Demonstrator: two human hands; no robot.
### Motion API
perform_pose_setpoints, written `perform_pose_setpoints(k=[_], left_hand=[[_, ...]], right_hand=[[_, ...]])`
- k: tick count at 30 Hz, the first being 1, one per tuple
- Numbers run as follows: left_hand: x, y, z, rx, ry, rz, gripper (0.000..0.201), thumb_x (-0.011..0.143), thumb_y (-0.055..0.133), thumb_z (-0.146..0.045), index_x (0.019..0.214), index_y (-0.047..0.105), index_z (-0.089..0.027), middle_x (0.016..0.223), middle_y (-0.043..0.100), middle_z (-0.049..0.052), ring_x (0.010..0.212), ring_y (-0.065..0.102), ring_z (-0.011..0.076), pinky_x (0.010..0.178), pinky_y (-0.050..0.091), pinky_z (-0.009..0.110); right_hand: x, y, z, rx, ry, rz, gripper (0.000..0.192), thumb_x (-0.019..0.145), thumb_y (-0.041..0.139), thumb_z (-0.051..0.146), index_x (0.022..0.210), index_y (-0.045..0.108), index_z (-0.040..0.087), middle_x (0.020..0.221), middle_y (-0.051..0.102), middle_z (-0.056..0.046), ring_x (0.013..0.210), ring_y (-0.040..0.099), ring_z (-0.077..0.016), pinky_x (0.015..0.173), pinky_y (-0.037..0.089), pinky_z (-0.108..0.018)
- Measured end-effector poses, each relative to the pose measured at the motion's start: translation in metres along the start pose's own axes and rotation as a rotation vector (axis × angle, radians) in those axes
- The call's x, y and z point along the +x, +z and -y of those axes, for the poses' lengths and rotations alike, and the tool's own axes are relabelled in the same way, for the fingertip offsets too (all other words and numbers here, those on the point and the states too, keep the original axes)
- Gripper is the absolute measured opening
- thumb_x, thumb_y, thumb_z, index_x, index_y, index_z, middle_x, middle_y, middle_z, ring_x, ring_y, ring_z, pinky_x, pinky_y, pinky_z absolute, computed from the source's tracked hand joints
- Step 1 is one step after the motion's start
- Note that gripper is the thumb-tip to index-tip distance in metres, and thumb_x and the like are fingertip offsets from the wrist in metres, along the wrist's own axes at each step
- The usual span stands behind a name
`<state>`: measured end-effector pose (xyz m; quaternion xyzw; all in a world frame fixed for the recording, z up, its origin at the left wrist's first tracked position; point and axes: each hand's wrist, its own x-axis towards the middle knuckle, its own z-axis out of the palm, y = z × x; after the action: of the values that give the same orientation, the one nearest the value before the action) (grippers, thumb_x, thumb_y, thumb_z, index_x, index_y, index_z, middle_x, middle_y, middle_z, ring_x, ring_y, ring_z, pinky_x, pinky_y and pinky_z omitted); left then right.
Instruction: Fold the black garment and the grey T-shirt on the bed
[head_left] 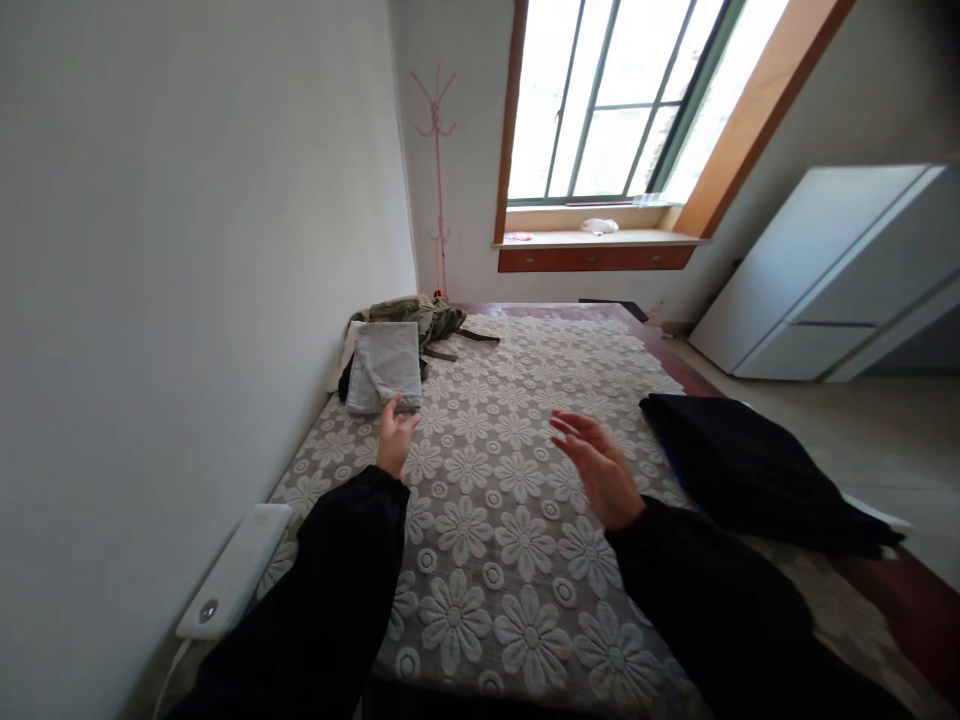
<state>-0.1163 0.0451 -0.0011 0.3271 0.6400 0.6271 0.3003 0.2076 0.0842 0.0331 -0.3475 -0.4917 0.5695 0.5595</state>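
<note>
My left hand (394,438) hovers over the flower-patterned bed cover (517,520), fingers apart, just below a folded grey garment (385,366); whether it touches the garment's edge I cannot tell. My right hand (600,468) is raised above the middle of the bed, fingers spread, holding nothing. Both arms wear black sleeves. An olive-green garment (420,316) lies crumpled behind the grey one, against the wall.
A black pillow or folded dark cloth (750,470) lies on the bed's right side. A white device (238,572) sits at the left edge by the wall. A pink coat stand (436,150), a window with a wooden sill (600,238) and a white cabinet (832,280) stand beyond.
</note>
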Motion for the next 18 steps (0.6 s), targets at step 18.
perform_pose_setpoints(k=[18], left_hand=[[-0.172, 0.068, -0.120, 0.339, 0.612, 0.734, 0.063, 0.093, 0.060, -0.010, 0.152, 0.061, -0.031, 0.154, 0.063, 0.008, 0.150, 0.050, 0.0281, 0.132, 0.034, 0.053]], right_hand=[[-0.024, 0.015, -0.084, -0.443, -0.420, 0.429, 0.080, 0.094, 0.072, 0.040, 0.165, 0.036, 0.052, 0.165, 0.051, 0.003, 0.148, 0.054, -0.0342, 0.114, 0.056, -0.059]])
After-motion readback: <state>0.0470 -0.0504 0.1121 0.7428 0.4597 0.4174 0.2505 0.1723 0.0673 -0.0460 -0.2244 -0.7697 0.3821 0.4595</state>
